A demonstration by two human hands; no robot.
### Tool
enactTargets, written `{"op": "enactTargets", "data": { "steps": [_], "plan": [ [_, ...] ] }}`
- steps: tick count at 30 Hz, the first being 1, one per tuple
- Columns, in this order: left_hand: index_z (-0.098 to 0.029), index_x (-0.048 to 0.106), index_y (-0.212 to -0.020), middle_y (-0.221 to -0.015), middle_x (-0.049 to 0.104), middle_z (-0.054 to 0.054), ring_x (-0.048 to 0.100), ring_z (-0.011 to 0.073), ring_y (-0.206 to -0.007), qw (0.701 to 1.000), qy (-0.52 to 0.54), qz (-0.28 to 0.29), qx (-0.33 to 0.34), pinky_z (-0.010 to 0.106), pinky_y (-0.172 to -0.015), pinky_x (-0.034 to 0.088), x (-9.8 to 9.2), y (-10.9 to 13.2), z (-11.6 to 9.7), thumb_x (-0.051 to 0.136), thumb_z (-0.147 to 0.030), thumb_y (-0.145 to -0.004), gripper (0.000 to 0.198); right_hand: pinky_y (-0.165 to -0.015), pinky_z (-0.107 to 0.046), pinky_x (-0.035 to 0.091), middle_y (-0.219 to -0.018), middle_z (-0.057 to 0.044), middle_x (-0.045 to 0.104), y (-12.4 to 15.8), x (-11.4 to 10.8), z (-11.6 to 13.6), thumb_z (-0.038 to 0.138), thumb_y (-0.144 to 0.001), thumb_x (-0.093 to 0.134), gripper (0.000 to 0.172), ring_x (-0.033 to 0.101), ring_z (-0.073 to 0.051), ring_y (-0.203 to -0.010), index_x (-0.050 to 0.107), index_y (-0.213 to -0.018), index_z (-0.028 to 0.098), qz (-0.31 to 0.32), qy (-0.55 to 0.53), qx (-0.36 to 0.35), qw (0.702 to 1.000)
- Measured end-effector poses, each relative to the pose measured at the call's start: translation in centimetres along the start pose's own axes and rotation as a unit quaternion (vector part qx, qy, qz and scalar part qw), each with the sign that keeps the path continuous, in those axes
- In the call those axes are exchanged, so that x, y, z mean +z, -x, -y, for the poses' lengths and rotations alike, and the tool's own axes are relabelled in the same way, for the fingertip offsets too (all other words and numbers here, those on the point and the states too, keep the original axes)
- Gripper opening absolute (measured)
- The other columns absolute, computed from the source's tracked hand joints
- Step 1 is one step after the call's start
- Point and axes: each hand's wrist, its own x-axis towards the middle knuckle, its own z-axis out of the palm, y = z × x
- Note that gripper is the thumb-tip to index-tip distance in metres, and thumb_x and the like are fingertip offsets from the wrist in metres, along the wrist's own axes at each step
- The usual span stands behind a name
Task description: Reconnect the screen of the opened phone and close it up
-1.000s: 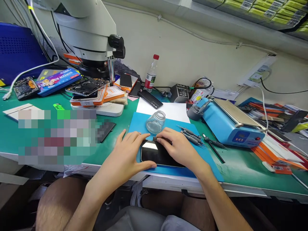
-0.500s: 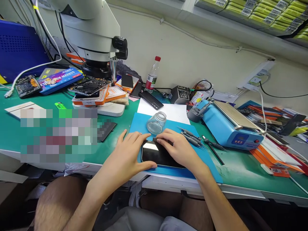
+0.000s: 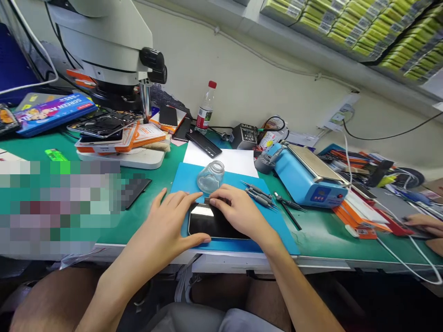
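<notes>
A black-screened smartphone lies flat on a blue mat, a bright reflection across its left part. My left hand spans its left end, thumb at the near edge and index finger by the far edge, bracing it. Between thumb and fingers, my right hand pinches a small dark flat piece at the phone's far edge; its exact kind is unclear. Just beyond the fingers, a glass jar rests tilted on the mat. Several precision screwdrivers lie to the right of my right hand.
A microscope stands at left over stacked phone parts and boxes. A blue heating plate machine sits at right. Behind the mat are a bottle and a dark phone. Another person's hand shows at the far right.
The view has swung to the right, so everything shifts left and another person's hand now shows at the right edge. My hands keep nearly the same pose on the phone.
</notes>
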Motion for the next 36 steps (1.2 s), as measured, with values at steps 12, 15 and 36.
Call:
{"op": "enactTargets", "data": {
  "steps": [12, 15, 36],
  "plan": [
    [-0.035, 0.050, -0.149, -0.132, 0.072, 0.005, 0.068, 0.0353, -0.127, 0.999, -0.008, -0.029, 0.016, 0.071, -0.127, 0.029, 0.8, 0.2, 0.8, 0.084, -0.053, -0.089, 0.071, -0.085, -0.033, 0.047, -0.104, -0.002, 0.076, 0.2, 0.1, 0.4, 0.022, -0.104, 0.063, 0.017, 0.067, -0.019, -0.099, 0.080, -0.100, 0.024, -0.006, 0.019, 0.008, 1.000],
    [-0.035, 0.049, -0.149, -0.132, 0.072, 0.005, 0.069, 0.0356, -0.127, 0.999, -0.012, -0.029, 0.020, 0.072, -0.127, 0.029, 0.8, 0.2, 0.7, 0.084, -0.054, -0.090, 0.072, -0.085, -0.032, 0.046, -0.104, -0.002, 0.076, 0.1, 0.1, 0.3, 0.021, -0.104, 0.063, 0.017, 0.067, -0.019, -0.099, 0.080, -0.101, 0.024, -0.008, 0.008, 0.008, 1.000],
    [-0.032, 0.052, -0.150, -0.133, 0.073, 0.008, 0.069, 0.0390, -0.127, 0.999, -0.019, -0.034, 0.029, 0.073, -0.124, 0.031, 1.4, 0.4, 1.6, 0.077, -0.069, -0.091, 0.074, -0.084, -0.031, 0.044, -0.103, -0.003, 0.076, -0.3, 0.3, 0.4, 0.021, -0.104, 0.065, 0.017, 0.067, -0.018, -0.099, 0.082, -0.102, 0.022, 0.005, 0.020, -0.003, 1.000]
  ]
}}
